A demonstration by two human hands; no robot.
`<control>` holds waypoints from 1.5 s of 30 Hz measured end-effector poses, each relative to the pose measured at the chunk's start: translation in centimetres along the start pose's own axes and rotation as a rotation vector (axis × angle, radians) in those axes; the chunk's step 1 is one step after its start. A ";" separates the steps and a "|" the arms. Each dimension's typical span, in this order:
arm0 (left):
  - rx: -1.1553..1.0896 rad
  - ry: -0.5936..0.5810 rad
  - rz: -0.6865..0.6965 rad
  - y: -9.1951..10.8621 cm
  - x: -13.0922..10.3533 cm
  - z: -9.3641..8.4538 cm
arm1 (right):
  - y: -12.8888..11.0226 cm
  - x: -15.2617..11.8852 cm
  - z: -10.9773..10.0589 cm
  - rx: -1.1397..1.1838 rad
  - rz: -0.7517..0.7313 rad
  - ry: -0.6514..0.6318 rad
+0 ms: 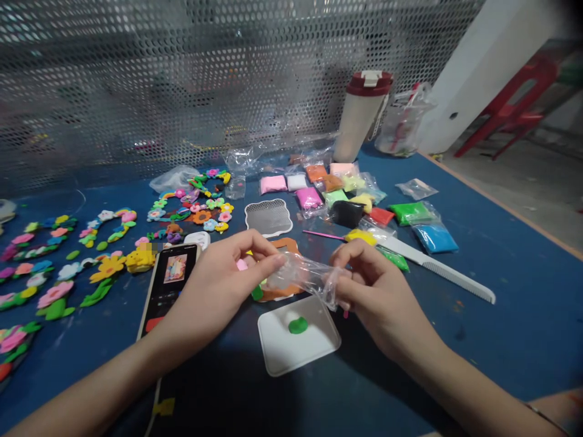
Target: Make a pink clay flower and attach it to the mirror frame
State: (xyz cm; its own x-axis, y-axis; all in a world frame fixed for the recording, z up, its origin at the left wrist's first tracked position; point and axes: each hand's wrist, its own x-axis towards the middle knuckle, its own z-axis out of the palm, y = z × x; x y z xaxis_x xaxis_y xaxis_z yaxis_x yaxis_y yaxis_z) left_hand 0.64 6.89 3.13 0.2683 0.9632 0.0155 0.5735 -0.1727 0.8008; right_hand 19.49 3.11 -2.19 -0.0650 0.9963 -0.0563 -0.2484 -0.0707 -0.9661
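Note:
Between my two hands a clear plastic bag is stretched out above the table. My left hand pinches its left end between thumb and fingers. The other end is gripped by my right hand, fingers curled. Under the bag, partly hidden, lies an orange-brown clay piece with pink, yellow and green bits at its left. Closer to me, a white rectangular tray carries a small green clay lump. A wavy-edged mirror lies just beyond my hands.
A phone rests beside my left forearm, near several colourful clay flower decorations. At the right are a white comb and several clay packets. A tumbler stands at the back by a perforated metal panel.

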 end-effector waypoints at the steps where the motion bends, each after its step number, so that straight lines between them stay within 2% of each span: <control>1: -0.023 -0.002 -0.007 -0.1 0.0 0.0 | 0.0 -0.1 0.0 0.000 0.003 -0.014; 3: -0.080 0.009 -0.024 -0.3 0.1 -0.2 | -0.1 -0.2 -0.1 -0.034 -0.010 -0.041; 5: -0.147 0.089 -0.030 -0.5 0.1 -0.6 | -0.2 -0.3 -0.2 -0.097 -0.050 -0.040; 7: -0.183 0.187 -0.031 -0.6 0.0 -1.0 | -0.2 -0.2 -0.3 -0.183 -0.128 -0.023; 8: -0.167 0.192 -0.029 -0.6 -0.2 -1.1 | -0.3 -0.2 -0.3 -0.229 -0.188 -0.012; 11: -0.004 0.050 0.028 -0.5 -0.6 -0.9 | -0.4 -0.1 -0.1 -0.401 -0.460 0.004; 14: 0.025 -0.048 0.034 -0.2 -0.9 0.1 | -0.6 -0.4 0.1 -0.651 -0.700 -0.091; 17: 0.016 -0.086 0.023 0.0 -0.9 0.8 | -0.5 -0.7 -0.1 -0.831 -0.788 -0.177; 20: 0.070 -0.126 0.033 -0.2 -0.5 0.4 | -0.2 -1.0 -0.4 -0.880 -0.823 -0.199; 22: 0.120 -0.018 0.053 -0.5 0.0 -0.4 | -0.1 -1.2 -0.6 -0.895 -0.835 -0.217; 24: 0.150 0.182 0.057 -0.8 0.6 -1.3 | -0.1 -1.3 -0.6 -0.871 -0.850 -0.186; 26: 0.111 0.235 0.029 -1.0 0.8 -1.8 | -0.3 -1.3 -0.5 -0.810 -0.818 -0.089; 28: 0.139 0.233 0.037 -0.9 0.5 -1.5 | -0.4 -1.2 -0.2 -0.751 -0.695 0.015; 32: 0.131 0.117 0.043 -0.3 -1.4 1.0 | -0.3 -0.8 0.7 -0.608 -0.386 0.045; 36: -0.091 -0.027 -0.109 0.2 -2.7 2.5 | -0.4 -0.7 0.9 -0.399 -0.241 0.101; 38: -0.110 -0.085 -0.144 0.3 -2.6 2.3 | -0.4 -0.6 0.6 -0.285 -0.178 0.129; 42: 0.027 -0.177 -0.087 0.0 -1.8 1.4 | -0.5 0.0 -0.1 -0.080 -0.078 0.128; 45: 0.088 -0.314 -0.076 -0.3 -1.9 1.3 | -0.6 0.5 -0.5 0.018 -0.076 0.167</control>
State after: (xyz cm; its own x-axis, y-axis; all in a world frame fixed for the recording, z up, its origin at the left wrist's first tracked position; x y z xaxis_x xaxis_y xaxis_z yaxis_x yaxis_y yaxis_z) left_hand 0.93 4.90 2.07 0.4404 0.8655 -0.2384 0.6617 -0.1335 0.7378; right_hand 20.13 3.64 -1.81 0.1154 0.9930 -0.0259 -0.2640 0.0055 -0.9645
